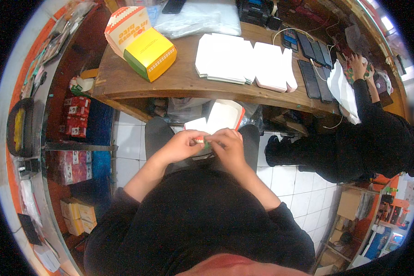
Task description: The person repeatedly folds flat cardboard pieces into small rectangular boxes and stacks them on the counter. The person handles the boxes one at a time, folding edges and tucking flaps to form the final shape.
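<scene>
Over my lap is a partly folded cardboard food box (221,117), its white inside facing up and a red edge showing at the right. My left hand (185,146) pinches a small flap at the box's near left side. Close beside it, my right hand (228,146) has its fingers bent onto the near edge of the same box. A bit of green shows between the fingertips; the rest of the near side is hidden by my hands.
On the wooden table (179,87) ahead stand a folded yellow, green and red box (152,54), stacks of flat white box blanks (225,57) and several phones (309,78). A person in black (345,142) is at the right, one hand (355,68) at the table. Shelved red packages (77,108) stand left.
</scene>
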{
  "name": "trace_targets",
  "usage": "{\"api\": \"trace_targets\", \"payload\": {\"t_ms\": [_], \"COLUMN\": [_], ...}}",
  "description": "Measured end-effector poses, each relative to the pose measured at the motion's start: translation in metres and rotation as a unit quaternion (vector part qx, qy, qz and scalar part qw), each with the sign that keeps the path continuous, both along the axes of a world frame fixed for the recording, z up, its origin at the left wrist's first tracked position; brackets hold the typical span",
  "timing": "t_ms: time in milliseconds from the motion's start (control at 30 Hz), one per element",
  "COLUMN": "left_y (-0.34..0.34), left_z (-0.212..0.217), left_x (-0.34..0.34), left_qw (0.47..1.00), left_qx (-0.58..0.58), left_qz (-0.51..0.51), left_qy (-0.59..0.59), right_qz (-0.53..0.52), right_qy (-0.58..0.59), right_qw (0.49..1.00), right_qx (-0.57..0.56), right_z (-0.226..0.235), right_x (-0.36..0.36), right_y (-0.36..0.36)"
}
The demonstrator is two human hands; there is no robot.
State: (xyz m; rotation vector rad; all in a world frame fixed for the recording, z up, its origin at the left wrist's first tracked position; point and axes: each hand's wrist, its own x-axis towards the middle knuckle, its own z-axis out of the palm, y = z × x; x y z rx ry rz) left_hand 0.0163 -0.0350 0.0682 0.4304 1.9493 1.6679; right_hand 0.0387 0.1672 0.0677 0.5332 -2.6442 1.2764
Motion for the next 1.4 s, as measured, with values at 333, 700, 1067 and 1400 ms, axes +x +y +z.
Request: {"api": "trace_targets", "payload": {"t_ms": [333, 700, 1067, 1400], "left_y": [-0.010, -0.025, 0.010, 0.012], "left_z": [-0.021, -0.004, 0.054, 0.071], "left_x": [-0.003, -0.015, -0.064, -0.063], "left_qw": [1.000, 0.850, 0.903, 0.901], "left_qx": [-0.011, -0.295, 0.309, 0.155], "left_qz": [-0.014, -0.145, 0.271, 0.368], "left_qy": [-0.004, 0.412, 0.128, 0.168], "right_qz": [0.041, 0.040, 0.071, -0.025], "right_qy": [-0.008, 0.004, -0.141, -0.118], "right_qw": [0.999, 0.991, 0.926, 0.985], "right_qx": [0.008, 0.127, -0.342, -0.125], "right_z": [-0.012, 0.023, 0.099, 0.076], "right_x": [-0.005, -0.039, -0.098, -0.087], "right_y": [0.000, -0.006, -0.023, -0.022]}}
